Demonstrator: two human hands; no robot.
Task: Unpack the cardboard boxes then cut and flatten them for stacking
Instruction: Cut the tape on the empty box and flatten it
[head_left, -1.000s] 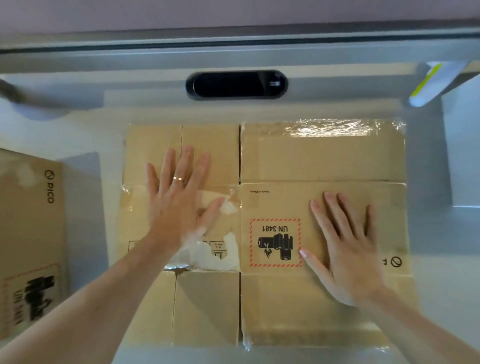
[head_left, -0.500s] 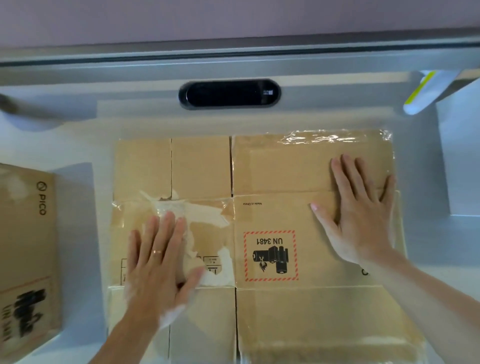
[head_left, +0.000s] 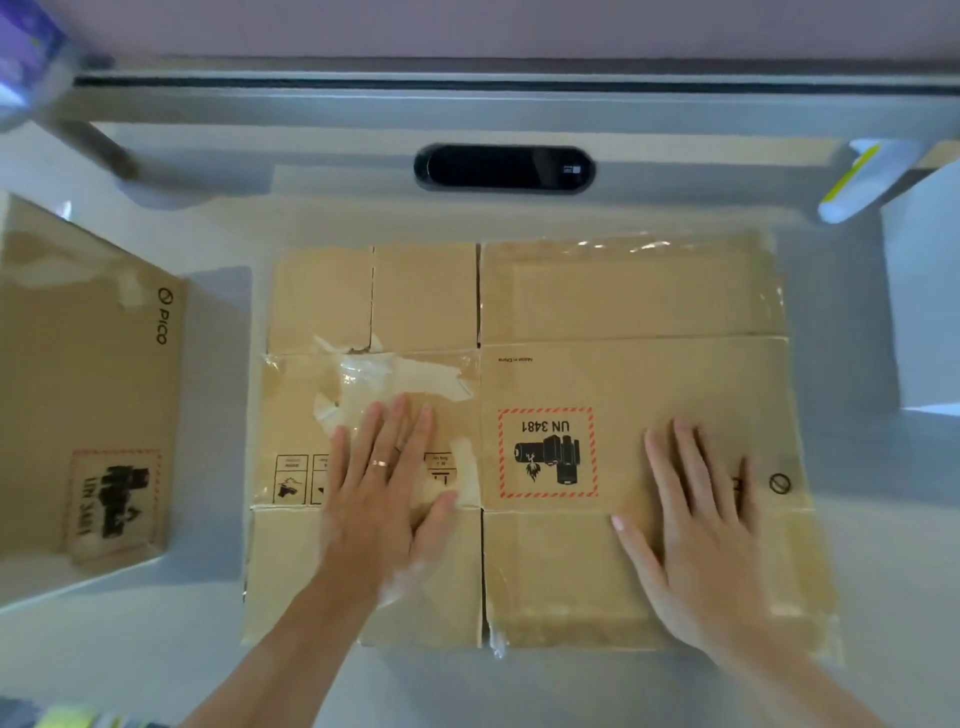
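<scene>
The brown cardboard box with the red-bordered UN 3481 label (head_left: 623, 301) lies opened flat mid-way across the pale grey table (head_left: 156, 649). The left hand (head_left: 384, 499) and right hand (head_left: 696, 525) press it palm-down, fingers straight and slightly spread. Flattening looks nearly done, and stacking should come next, perhaps by the second brown PICO-marked carton (head_left: 88, 374) to the left, though the crumpled clear tape (head_left: 395, 374) may keep the sheet from lying snug.

The right hand (head_left: 696, 525) has been drawn back across the flattened box (head_left: 623, 291), from its far flap to the middle panel. The left hand (head_left: 384, 493) has been slid slightly forward.
</scene>
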